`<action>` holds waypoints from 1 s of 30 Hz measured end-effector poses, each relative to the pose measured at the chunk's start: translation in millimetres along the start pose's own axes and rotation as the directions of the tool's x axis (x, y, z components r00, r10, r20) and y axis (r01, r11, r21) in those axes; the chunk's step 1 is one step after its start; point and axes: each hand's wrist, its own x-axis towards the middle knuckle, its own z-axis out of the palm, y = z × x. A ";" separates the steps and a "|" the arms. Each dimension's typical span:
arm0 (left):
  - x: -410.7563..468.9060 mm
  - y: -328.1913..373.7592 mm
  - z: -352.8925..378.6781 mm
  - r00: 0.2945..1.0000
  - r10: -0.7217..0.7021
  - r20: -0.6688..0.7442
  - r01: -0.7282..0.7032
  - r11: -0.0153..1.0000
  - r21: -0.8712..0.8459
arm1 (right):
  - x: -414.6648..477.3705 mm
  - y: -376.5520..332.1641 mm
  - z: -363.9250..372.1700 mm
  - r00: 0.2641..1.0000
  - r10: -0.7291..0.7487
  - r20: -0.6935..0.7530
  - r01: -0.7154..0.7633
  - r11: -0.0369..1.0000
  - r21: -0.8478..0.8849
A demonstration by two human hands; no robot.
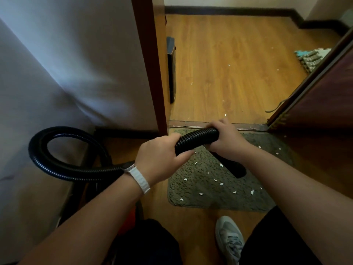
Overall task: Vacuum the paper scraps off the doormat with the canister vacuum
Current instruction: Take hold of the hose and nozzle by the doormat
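Observation:
A grey-green doormat lies before the door threshold, strewn with several white paper scraps. My left hand grips the black ribbed vacuum hose, and my right hand grips the same hose further along, near its end. Below my right forearm the black nozzle points down onto the mat. Behind my left wrist the hose loops back to the left. The canister itself is mostly hidden under my left arm; only a red patch shows.
A white wall and brown door frame stand on the left. An open dark door stands on the right. More scraps lie on the wooden floor beyond the threshold. A dark flat object leans by the frame. My shoe is near the mat.

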 end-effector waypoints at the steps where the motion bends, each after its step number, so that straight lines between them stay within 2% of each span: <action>1: 0.0 0.7 -0.7 1.000 -0.007 -0.021 0.006 1.000 -0.016 | 0.3 1.8 -1.4 0.998 0.062 -0.019 -0.061 0.996 0.062; 4: -1.6 7.7 4.1 0.998 0.011 -0.060 -0.013 0.999 -0.032 | 0.0 12.9 -2.9 0.962 0.273 0.008 -0.267 0.935 0.233; 7: -5.7 18.7 13.6 0.997 0.016 -0.075 -0.023 0.995 -0.098 | -2.9 30.9 -2.4 0.904 0.420 0.076 -0.404 0.783 0.474; 9: -9.0 24.4 19.8 0.996 0.032 -0.086 -0.041 0.993 -0.111 | -5.6 37.7 -9.5 0.855 0.495 0.154 -0.454 0.569 0.686; 11: -15.4 29.1 26.7 0.994 0.070 -0.086 -0.079 0.990 -0.113 | -9.7 38.6 -19.1 0.828 0.513 0.228 -0.430 0.318 0.845; 12: -19.6 32.5 30.7 0.992 0.100 -0.074 -0.108 0.988 -0.114 | -12.2 37.9 -23.0 0.826 0.501 0.259 -0.411 0.220 0.885; 13: -23.8 36.9 34.8 0.989 0.134 -0.057 -0.139 0.984 -0.115 | -12.3 37.8 -24.6 0.826 0.488 0.283 -0.408 0.170 0.897; 14: -27.7 42.0 38.9 0.985 0.166 -0.043 -0.170 0.979 -0.110 | -12.2 36.0 -24.8 0.825 0.477 0.304 -0.426 0.171 0.889; 19: -37.6 63.9 57.3 0.968 0.232 -0.094 -0.237 0.971 -0.037 | -4.5 30.6 -10.3 0.804 0.498 0.325 -0.532 0.356 0.768; 23: -46.0 62.4 73.9 0.972 0.233 -0.024 -0.233 0.972 -0.016 | -8.3 31.8 -8.1 0.824 0.508 0.251 -0.549 0.602 0.580; 26: -48.3 58.4 75.8 0.985 0.144 0.099 -0.124 0.975 -0.187 | -12.9 28.5 -10.9 0.878 0.443 0.180 -0.472 0.743 0.474; 30: -46.4 48.6 65.4 0.950 0.088 0.300 0.028 0.932 -0.360 | -19.3 18.8 -19.3 0.924 0.364 0.115 -0.380 0.848 0.370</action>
